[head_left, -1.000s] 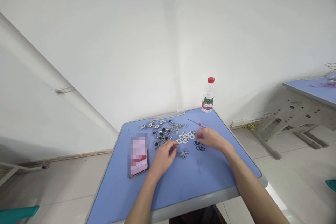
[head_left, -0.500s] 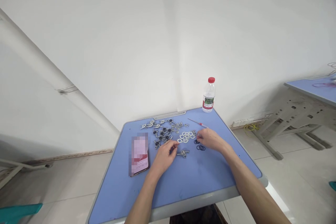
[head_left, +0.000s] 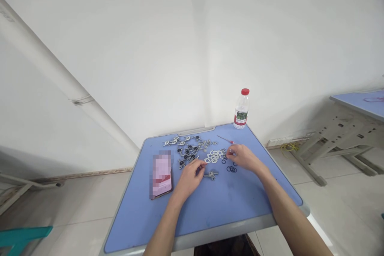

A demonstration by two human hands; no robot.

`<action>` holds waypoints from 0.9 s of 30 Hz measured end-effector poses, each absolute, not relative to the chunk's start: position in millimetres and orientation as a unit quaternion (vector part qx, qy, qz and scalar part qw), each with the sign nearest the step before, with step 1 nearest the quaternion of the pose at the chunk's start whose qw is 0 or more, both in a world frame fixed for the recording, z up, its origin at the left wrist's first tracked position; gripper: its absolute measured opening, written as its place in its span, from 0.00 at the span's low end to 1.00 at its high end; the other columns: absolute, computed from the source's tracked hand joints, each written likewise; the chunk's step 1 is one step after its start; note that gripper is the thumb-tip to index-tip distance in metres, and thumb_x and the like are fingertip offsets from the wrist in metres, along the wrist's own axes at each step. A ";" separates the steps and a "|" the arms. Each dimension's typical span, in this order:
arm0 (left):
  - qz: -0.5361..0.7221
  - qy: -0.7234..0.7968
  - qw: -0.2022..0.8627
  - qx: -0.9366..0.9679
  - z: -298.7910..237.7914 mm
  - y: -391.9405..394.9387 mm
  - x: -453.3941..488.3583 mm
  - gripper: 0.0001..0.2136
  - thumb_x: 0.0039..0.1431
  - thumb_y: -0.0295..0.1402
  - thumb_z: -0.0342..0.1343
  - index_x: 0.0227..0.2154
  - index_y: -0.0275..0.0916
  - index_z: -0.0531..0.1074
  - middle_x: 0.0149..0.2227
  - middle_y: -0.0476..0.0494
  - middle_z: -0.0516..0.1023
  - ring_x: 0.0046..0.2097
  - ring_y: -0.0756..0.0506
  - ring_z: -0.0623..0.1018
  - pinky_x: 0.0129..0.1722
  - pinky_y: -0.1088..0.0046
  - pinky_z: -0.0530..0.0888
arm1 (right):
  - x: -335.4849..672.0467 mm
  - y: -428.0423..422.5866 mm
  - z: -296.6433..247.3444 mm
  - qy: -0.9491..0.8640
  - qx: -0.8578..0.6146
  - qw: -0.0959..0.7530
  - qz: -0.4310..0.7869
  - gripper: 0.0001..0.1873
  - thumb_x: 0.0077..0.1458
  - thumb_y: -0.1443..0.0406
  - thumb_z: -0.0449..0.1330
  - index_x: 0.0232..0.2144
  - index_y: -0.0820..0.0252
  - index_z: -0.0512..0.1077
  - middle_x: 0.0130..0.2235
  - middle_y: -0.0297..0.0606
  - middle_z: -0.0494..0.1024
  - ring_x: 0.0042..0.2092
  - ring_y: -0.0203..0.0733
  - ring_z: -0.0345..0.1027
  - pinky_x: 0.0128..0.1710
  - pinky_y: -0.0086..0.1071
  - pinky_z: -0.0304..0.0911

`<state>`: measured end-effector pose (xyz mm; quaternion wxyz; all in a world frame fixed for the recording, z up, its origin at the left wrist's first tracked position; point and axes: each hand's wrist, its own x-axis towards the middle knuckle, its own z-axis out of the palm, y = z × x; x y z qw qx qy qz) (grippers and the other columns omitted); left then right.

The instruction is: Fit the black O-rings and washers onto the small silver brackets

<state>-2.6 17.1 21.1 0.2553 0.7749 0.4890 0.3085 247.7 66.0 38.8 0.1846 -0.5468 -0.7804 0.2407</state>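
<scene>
Chair: a teal chair [head_left: 21, 234] pokes in at the bottom left, on the tiled floor, well off the desk.

Desk: a blue-topped desk [head_left: 228, 212] carries everything in play, and the person leans in over it.

Phone: a smartphone [head_left: 161, 175] lies flat at the desk's left side, its screen blurred out, just left of the action.

Left hand: here's the left hand [head_left: 188, 181], resting low at the middle of the desk, fingers curled inward. Is it gripping anything? Cannot tell from up here.

Fittings: a loose scatter of metal fittings [head_left: 186, 149] spreads across the far half of the desk, right beyond the left fingertips.

Assembled piece: one metal fitting [head_left: 211, 175] sits alone, just right of the left hand.

Washers: a cluster of flat metal washers [head_left: 214, 157] lies between the two hands.

Right hand: the right hand [head_left: 244, 158] comes in from the right, thumb and forefinger pinched together at the washers' edge, a tiny silver glint between them, too small to call.

O-rings: black rubber O-rings [head_left: 231, 169] sit just below that pinch.

Screwdriver: a thin red-handled screwdriver [head_left: 226, 140] lies beyond the right hand.

Bottle: the one container here, a plastic water bottle [head_left: 241, 111], stands upright at the far corner, red cap on, clear water inside.
</scene>
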 end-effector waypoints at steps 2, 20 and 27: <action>0.310 0.488 0.257 0.774 21.9 16.6 -2.2 0.10 0.59 0.24 0.49 0.38 0.41 0.73 0.37 0.46 0.76 0.37 0.47 0.75 0.40 0.69 0.72 | 246.9 64.6 40.9 -0.781 -0.536 0.196 0.254 0.08 0.53 0.69 0.54 0.27 0.60 0.73 0.31 0.34 0.77 0.30 0.36 0.66 0.30 0.26 0.55; 0.301 0.484 0.261 0.779 22.5 15.8 -0.6 0.10 0.58 0.24 0.50 0.37 0.41 0.74 0.36 0.47 0.75 0.37 0.47 0.74 0.39 0.71 0.71 | 238.0 62.0 36.0 -0.752 -0.542 0.189 0.324 0.06 0.47 0.68 0.57 0.22 0.60 0.73 0.23 0.30 0.74 0.25 0.33 0.63 0.25 0.25 0.54; 0.293 0.486 0.258 0.782 22.4 15.9 0.0 0.10 0.58 0.25 0.50 0.37 0.41 0.75 0.36 0.46 0.76 0.36 0.47 0.75 0.39 0.70 0.71 | 236.7 54.6 40.2 -0.760 -0.451 0.222 0.412 0.06 0.50 0.65 0.59 0.28 0.60 0.76 0.28 0.31 0.75 0.28 0.33 0.62 0.27 0.25 0.57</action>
